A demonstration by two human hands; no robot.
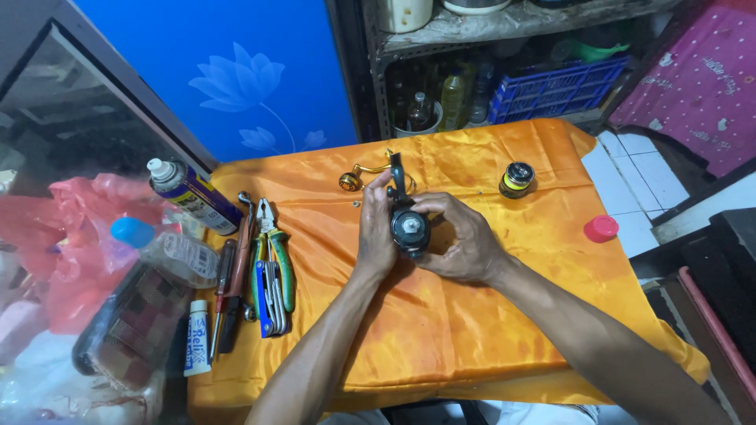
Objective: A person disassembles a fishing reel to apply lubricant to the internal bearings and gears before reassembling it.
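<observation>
Both the left hand (376, 236) and right hand (461, 240) grasp a dark fishing reel body (409, 226) above the orange cloth (441, 330); it looks rigid, dense, best gripped round its housing

Reel body (409, 227) partly behind both hands; tube (198, 340) lettering too small.

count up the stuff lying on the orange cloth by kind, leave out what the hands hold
Gold crank handle: 1
Spool with yellow line: 1
Pink cap: 1
Pliers with green grips: 1
Hex key set: 1
Small screw: 1
Total: 6
</observation>
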